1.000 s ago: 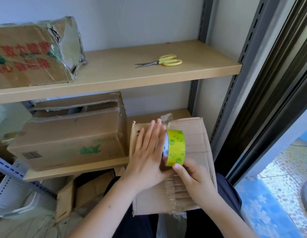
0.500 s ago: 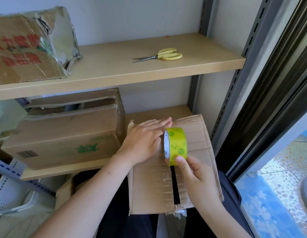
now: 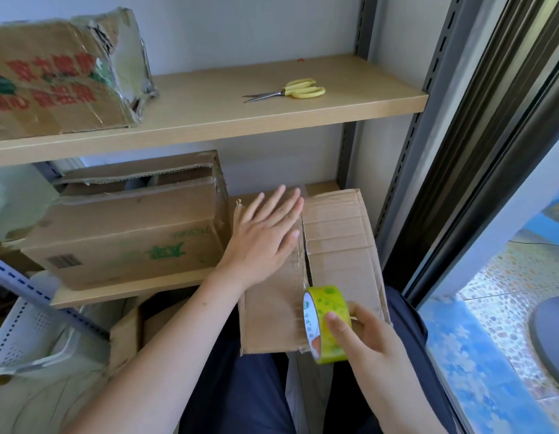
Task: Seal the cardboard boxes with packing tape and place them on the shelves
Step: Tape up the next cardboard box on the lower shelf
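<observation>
Right hand (image 3: 370,335) has its fingers curled round the green tape roll (image 3: 326,322), down at 5 o'clock on the cardboard box (image 3: 340,245) across the lap. Left hand (image 3: 265,236) lies flat, fingers straight, pressing the box's far left flap at 12.

A worn brown cardboard box (image 3: 337,245) lies flat on the person's lap, its top flaps meeting along a centre seam, with a yellow-green roll of packing tape (image 3: 326,324) upright at the seam's near end.

Bare forearms, no sleeves visible; dark navy trousers (image 3: 240,386) on both legs; hands without rings or gloves.
</observation>
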`<state>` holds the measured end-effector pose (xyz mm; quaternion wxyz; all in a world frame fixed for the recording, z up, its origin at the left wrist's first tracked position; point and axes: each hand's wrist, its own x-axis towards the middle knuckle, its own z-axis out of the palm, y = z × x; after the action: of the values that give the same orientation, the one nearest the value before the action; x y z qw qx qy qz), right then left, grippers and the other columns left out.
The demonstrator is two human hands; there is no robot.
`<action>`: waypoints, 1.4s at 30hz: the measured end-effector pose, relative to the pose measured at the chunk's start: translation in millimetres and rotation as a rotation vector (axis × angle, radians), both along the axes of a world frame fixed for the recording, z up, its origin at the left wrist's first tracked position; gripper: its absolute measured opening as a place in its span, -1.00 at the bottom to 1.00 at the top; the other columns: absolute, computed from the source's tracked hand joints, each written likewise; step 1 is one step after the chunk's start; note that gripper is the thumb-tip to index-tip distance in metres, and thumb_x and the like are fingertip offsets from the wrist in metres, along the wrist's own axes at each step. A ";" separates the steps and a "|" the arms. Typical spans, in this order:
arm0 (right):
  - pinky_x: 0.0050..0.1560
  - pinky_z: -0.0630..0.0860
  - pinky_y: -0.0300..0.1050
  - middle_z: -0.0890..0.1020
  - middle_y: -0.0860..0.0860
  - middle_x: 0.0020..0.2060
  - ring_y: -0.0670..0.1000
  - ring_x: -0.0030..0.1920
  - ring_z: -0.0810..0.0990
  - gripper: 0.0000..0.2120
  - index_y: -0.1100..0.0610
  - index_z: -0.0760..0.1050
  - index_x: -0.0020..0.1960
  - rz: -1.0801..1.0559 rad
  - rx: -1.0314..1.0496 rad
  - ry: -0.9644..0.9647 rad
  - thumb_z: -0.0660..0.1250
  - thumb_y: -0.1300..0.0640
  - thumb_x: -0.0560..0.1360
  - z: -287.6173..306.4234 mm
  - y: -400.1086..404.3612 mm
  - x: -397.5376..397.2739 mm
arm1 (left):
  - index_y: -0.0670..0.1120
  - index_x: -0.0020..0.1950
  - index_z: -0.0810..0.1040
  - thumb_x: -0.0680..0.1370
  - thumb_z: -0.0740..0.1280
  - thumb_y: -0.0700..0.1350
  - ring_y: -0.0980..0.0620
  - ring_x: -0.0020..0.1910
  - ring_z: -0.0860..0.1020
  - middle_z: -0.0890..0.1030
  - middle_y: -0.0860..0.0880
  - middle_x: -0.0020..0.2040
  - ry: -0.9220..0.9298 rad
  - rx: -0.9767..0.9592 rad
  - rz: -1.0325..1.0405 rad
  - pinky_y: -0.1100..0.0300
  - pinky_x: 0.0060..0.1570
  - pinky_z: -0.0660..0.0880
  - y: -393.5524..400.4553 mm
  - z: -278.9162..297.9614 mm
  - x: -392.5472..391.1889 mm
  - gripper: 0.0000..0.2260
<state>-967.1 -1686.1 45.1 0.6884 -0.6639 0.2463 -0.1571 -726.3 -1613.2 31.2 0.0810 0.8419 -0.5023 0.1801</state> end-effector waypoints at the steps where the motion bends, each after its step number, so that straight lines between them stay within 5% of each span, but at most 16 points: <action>1: -0.24 0.49 -0.38 0.72 0.05 -0.29 -0.10 -0.26 0.70 -0.81 0.25 0.61 -0.05 0.024 0.040 -0.027 0.37 0.11 0.52 -0.1 -0.9 -2.3 | -0.03 0.63 0.04 0.70 -0.06 0.09 0.04 0.61 -0.12 0.02 0.04 0.63 0.010 -0.042 0.061 -0.13 0.55 0.02 6.5 -3.0 -8.8 -0.49; 3: -0.20 0.51 -0.33 0.73 0.10 -0.24 -0.05 -0.20 0.71 -0.73 0.28 0.61 -0.04 0.076 0.093 -0.080 0.43 0.04 0.50 -1.0 -3.1 -6.1 | -0.05 0.64 -0.04 0.69 0.03 0.04 0.02 0.61 -0.18 -0.08 0.03 0.64 0.140 -0.220 0.211 -0.11 0.57 -0.06 24.9 -18.6 -36.5 -0.46; 6: -0.18 0.51 -0.32 0.73 0.10 -0.22 -0.05 -0.18 0.71 -0.75 0.25 0.63 -0.03 0.096 0.103 -0.095 0.42 0.04 0.50 1.9 -7.6 -9.1 | 0.07 0.62 -0.20 0.68 0.12 0.00 0.18 0.58 -0.22 -0.23 0.09 0.62 0.590 -0.547 0.336 0.13 0.56 -0.05 46.6 -46.9 -95.8 -0.38; 8: -0.17 0.51 -0.34 0.73 0.09 -0.21 -0.05 -0.17 0.71 -0.76 0.22 0.64 -0.01 0.077 0.103 -0.094 0.34 0.06 0.48 -0.2 -9.8 -11.5 | 0.15 0.58 -0.26 0.67 0.09 0.05 0.25 0.56 -0.23 -0.28 0.10 0.61 0.667 -0.610 0.371 0.28 0.51 0.01 45.4 -58.8 -120.5 -0.38; 13: -0.13 0.50 -0.32 0.71 0.00 -0.21 -0.07 -0.16 0.66 -0.75 0.15 0.65 -0.06 0.041 -0.030 -0.053 0.26 0.04 0.59 -5.5 -8.9 -16.4 | -0.09 0.63 0.01 0.72 0.03 -0.04 -0.02 0.61 -0.17 -0.18 -0.07 0.63 0.429 -0.484 0.419 -0.02 0.55 0.11 28.9 -63.3 -120.7 -0.51; 16: -0.28 0.37 -0.28 0.60 0.05 -0.35 -0.08 -0.30 0.52 -0.63 0.14 0.61 -0.18 -0.003 -0.176 0.038 0.26 -0.12 0.59 -4.9 -11.1 -19.5 | -0.04 0.61 0.14 0.65 0.18 -0.23 -0.13 0.61 -0.10 -0.04 -0.10 0.64 0.320 -0.409 0.382 -0.14 0.48 0.26 26.9 -69.9 -121.7 -0.46; 20: -0.40 0.32 -0.35 0.55 -0.13 -0.53 -0.20 -0.45 0.49 -0.56 0.17 0.50 -0.32 0.013 -0.273 0.137 0.25 -0.15 0.56 8.0 -2.6 -26.9 | 0.01 0.57 0.27 0.55 0.29 -0.35 -0.17 0.61 -0.08 0.06 -0.03 0.63 0.270 -0.365 0.391 -0.14 0.36 0.41 26.2 -73.8 -124.5 -0.37; 24: -0.49 0.27 -0.39 0.58 -0.02 -0.57 -0.22 -0.57 0.44 -0.51 0.16 0.26 -0.42 0.047 -0.164 0.254 0.24 -0.07 0.58 9.1 13.5 -35.3 | 0.01 0.54 0.33 0.58 0.24 -0.35 -0.11 0.61 -0.12 0.07 0.01 0.63 0.343 -0.443 0.387 -0.07 0.20 0.55 19.1 -70.0 -118.3 -0.44; 27: -0.48 0.27 -0.38 0.45 -0.19 -0.66 -0.21 -0.57 0.42 -0.51 0.03 0.24 -0.46 0.027 -0.277 0.303 0.23 -0.01 0.62 7.9 13.8 -43.2 | 0.03 0.55 0.31 0.64 0.17 -0.23 -0.06 0.61 -0.15 0.04 0.04 0.63 0.388 -0.484 0.367 -0.09 0.27 0.50 19.6 -68.6 -116.4 -0.53; 31: -0.44 0.13 -0.27 0.33 0.01 -0.58 -0.15 -0.50 0.24 -0.45 0.17 0.21 -0.42 -0.034 -0.297 0.229 0.22 -0.22 0.52 13.0 8.9 -45.2 | 0.01 0.56 0.30 0.66 0.08 0.01 -0.05 0.61 -0.16 0.02 0.03 0.64 0.373 -0.437 0.338 -0.13 0.50 0.22 31.8 -64.9 -120.6 -0.56; 34: -0.41 0.24 -0.30 0.45 -0.06 -0.58 -0.19 -0.53 0.40 -0.48 0.37 0.42 -0.28 -0.043 -0.224 0.223 0.25 -0.08 0.59 18.7 7.7 -45.4 | 0.00 0.57 0.27 0.66 0.12 0.05 -0.10 0.61 -0.15 0.00 -0.01 0.64 0.289 -0.318 0.296 -0.10 0.51 0.19 43.9 -64.1 -118.9 -0.53; 37: -0.25 0.38 -0.12 0.61 0.07 -0.44 -0.23 -0.45 0.55 -0.56 0.37 0.54 -0.13 -0.011 -0.176 0.228 0.27 -0.05 0.59 19.5 6.0 -46.1 | 0.02 0.57 0.29 0.67 0.13 0.07 -0.12 0.61 -0.13 0.01 -0.02 0.64 0.231 -0.237 0.254 -0.07 0.50 0.19 54.6 -66.8 -118.0 -0.54; 42: 0.02 0.58 0.03 0.73 0.05 -0.26 -0.03 -0.17 0.72 -0.78 0.26 0.63 -0.05 0.116 0.019 0.212 0.30 0.13 0.59 26.6 0.6 -45.8 | -0.04 0.38 0.52 0.65 0.15 -0.03 -0.04 0.51 0.26 0.37 -0.03 0.49 0.204 -0.443 0.212 -0.08 0.42 0.30 44.4 -29.7 -87.5 -0.66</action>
<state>-1012.8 -1685.5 71.6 0.6729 -0.6832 0.2804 -0.0437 -813.8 -1568.7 1.5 0.2941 0.8652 -0.3490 0.2075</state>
